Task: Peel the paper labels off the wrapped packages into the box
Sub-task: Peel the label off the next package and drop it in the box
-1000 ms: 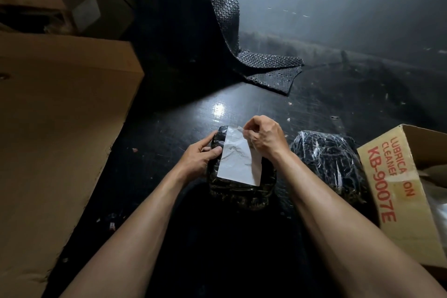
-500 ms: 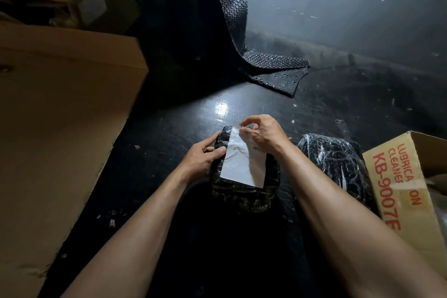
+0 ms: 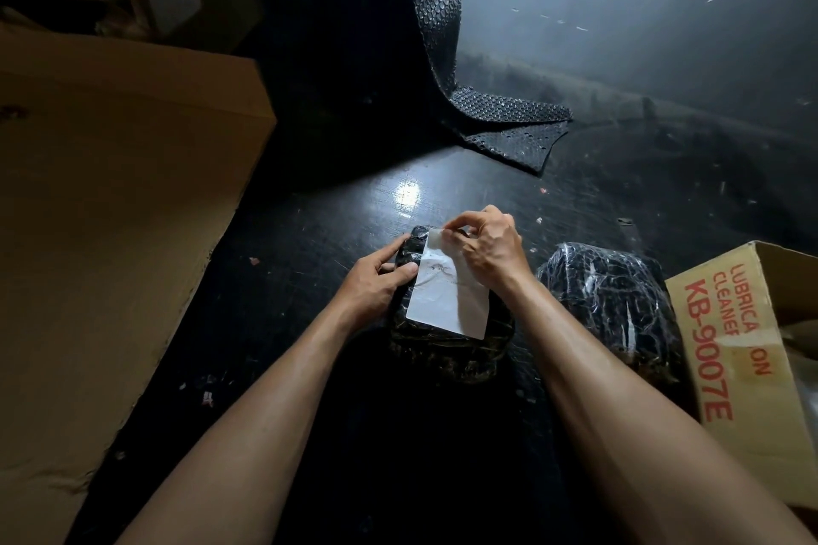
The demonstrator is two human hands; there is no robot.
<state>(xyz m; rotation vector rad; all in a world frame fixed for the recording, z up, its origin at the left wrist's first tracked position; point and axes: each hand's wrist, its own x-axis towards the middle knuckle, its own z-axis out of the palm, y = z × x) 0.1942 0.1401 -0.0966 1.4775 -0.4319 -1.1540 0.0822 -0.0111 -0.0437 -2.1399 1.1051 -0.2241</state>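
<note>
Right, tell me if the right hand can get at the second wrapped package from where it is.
Probably yes: the second package lies uncovered just beside the right hand, though that hand is pinching the label.

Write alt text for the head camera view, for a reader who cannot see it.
A person's right hand pinches the far corner of a white paper label on a black plastic-wrapped package, steadied by the left hand, on a dark floor. Right of it lie a second wrapped package and an open cardboard box with red lettering.

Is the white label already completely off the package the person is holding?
No, the white label lies on the package, only its far corner pinched by the right hand.
</note>
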